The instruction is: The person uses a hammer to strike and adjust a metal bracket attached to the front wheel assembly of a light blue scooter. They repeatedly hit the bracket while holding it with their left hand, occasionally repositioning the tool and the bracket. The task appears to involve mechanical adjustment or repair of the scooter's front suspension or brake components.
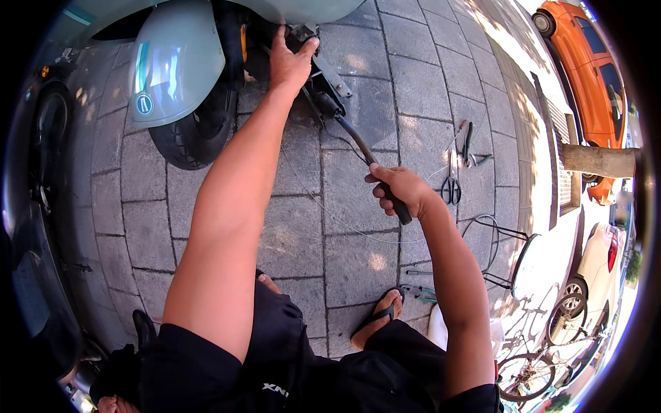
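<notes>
Pale scooter [175,62]: surely heavy; glossy body probably slick and easily scratched, a poor hold. Black jack-like tool [317,91] just right of the front tyre [184,143], upper end by the scooter's underside; looks stiff, weighty, metal. Its long dark handle [355,140] slants toward the person; best held near the free end, where the right hand [399,189] wraps closed. Left hand [289,62] at the tool's upper end, thumb apart; cannot tell whether it grips.

Dappled sunlight [376,261] falls on grey paving [289,237]; along the paving's right edge stand a tree trunk [599,161], an orange car [584,76] and a white car [595,260].
</notes>
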The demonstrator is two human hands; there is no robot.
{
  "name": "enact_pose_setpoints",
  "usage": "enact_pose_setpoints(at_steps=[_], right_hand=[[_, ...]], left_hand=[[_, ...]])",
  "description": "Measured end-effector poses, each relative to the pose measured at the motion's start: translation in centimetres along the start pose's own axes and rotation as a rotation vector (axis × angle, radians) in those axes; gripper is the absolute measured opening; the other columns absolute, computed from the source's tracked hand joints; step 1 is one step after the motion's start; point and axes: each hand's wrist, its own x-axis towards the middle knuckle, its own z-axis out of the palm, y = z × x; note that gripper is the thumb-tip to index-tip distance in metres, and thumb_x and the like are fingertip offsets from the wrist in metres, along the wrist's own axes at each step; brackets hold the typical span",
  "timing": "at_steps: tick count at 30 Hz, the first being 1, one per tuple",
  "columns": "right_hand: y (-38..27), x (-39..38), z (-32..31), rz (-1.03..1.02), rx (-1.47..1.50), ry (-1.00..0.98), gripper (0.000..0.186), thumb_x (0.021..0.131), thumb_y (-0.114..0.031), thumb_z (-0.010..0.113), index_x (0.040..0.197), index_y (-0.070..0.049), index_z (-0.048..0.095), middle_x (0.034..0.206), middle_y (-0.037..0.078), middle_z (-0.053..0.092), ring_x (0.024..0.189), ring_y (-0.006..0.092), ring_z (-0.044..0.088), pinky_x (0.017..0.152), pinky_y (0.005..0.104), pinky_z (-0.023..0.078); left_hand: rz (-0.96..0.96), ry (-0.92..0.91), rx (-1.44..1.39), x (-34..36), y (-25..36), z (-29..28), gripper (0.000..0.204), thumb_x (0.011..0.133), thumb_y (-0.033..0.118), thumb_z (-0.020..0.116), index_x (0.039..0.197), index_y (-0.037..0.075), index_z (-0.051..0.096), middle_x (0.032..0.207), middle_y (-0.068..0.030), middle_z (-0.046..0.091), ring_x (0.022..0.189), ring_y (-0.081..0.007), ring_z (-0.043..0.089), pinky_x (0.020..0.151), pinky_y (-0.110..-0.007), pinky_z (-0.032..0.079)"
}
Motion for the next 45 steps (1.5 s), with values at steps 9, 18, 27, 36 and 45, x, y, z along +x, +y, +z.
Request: enact_pose_setpoints(at_steps=[9,18,27,36,45], right_hand=[[2.3,1.2,2.7,-0.328,-1.071,0.468,0.039,0.107,-0.037,0.058,0.108,0.001,0.059,0.096,0.029,0.076,0.093,0.0490,0.074,0.085,0.0584,0.056],[3.2,1.6,3.3,-0.290,-1.271,0.551,0.028,0.111,-0.031,0.054,0.112,-0.003,0.052,0.096,0.023,0.078,0.088,0.0414,0.078,0.081,0.0529,0.060],[3.1,1.8,2.7,-0.318,-1.220,0.523,0.033,0.107,-0.032,0.060,0.111,0.000,0.055,0.096,0.026,0.076,0.093,0.0458,0.076,0.085,0.0557,0.059],[1.6,0.8,1.5,-0.303,-0.928,0.405,0.043,0.103,-0.041,0.067,0.105,0.001,0.064,0.099,0.028,0.076,0.096,0.0504,0.073,0.085,0.0585,0.056],[1.4,0.2,2.3,-0.378,-1.026,0.438,0.037,0.105,-0.036,0.065,0.113,0.001,0.063,0.098,0.030,0.075,0.095,0.0518,0.072,0.085,0.0596,0.057]], left_hand=[[-0.046,-0.093,0.081,1.3,-2.4,-0.3,0.046,0.090,0.033,0.086,0.124,0.004,0.073,0.114,-0.0131,0.080,0.106,-0.0273,0.074,0.097,-0.040,0.055],[-0.039,-0.104,0.113,1.0,-2.4,-0.5,0.042,0.091,0.032,0.087,0.121,0.006,0.075,0.109,-0.0098,0.082,0.101,-0.0229,0.076,0.094,-0.038,0.056],[-0.048,-0.125,0.253,-0.7,-5.2,-0.7,0.044,0.089,0.035,0.088,0.121,0.007,0.075,0.107,-0.0096,0.081,0.099,-0.0218,0.076,0.091,-0.038,0.056],[-0.065,-0.191,0.177,-0.5,-4.7,-0.2,0.056,0.089,0.047,0.085,0.127,0.007,0.071,0.112,-0.0201,0.079,0.108,-0.0400,0.075,0.093,-0.047,0.057],[-0.036,-0.196,0.559,-0.5,-2.8,-1.2,0.073,0.089,0.070,0.075,0.126,0.007,0.069,0.115,-0.0191,0.079,0.108,-0.0405,0.074,0.094,-0.050,0.057]])
